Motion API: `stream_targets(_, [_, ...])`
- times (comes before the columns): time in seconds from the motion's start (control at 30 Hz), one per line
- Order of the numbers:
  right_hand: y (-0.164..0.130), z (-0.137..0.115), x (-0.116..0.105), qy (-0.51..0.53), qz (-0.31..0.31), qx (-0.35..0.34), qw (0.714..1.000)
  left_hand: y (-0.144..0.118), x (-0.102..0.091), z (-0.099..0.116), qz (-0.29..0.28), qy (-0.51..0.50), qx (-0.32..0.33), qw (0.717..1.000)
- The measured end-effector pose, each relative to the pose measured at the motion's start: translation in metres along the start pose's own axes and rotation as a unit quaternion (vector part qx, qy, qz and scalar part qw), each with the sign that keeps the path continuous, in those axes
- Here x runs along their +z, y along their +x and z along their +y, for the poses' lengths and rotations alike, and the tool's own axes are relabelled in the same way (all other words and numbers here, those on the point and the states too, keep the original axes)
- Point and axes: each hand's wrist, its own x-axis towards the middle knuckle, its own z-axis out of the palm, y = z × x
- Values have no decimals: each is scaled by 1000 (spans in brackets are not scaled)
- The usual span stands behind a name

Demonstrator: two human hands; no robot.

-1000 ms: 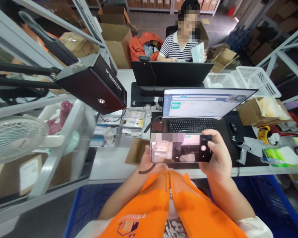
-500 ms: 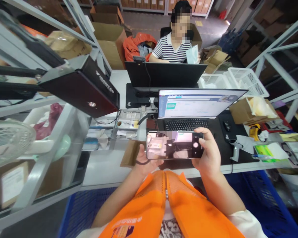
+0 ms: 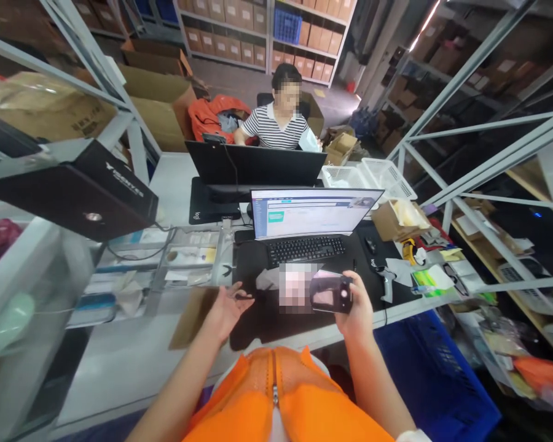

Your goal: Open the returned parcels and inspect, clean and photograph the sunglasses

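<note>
Black matting (image 3: 267, 328) leaves room between the hands, bounded by the desk's front edge (image 3: 320, 337) at six o'clock and the keyboard (image 3: 306, 248) towards twelve. The phone (image 3: 330, 294) juts toward ten o'clock from the right hand (image 3: 357, 307), which grips its near end. At the phone's nine o'clock, well apart, the left hand (image 3: 228, 310) is released, fingers spread.

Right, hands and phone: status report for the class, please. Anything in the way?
Right hand holding phone. Left hand open, apart from it. Keyboard beyond phone; nothing seen blocking.
</note>
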Motion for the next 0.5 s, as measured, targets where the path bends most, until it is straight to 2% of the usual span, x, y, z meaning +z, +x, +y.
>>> stream_targets(0.13, [3, -6, -45, 2, 66, -16, 998, -9, -7, -13, 25, 93, 48, 994])
stream_targets(0.27, [12, -11, -81, -19, 90, -32, 995, -19, -5, -38, 33, 226, 74, 971])
stream_targets(0.4, [26, -17, -97, -64, 82, -10, 995, -22, 8, -66, 32, 346, 99, 932])
stream_targets(0.5, [45, -18, -102, -102, 51, 26, 993, -22, 19, -83, 30, 404, 118, 907])
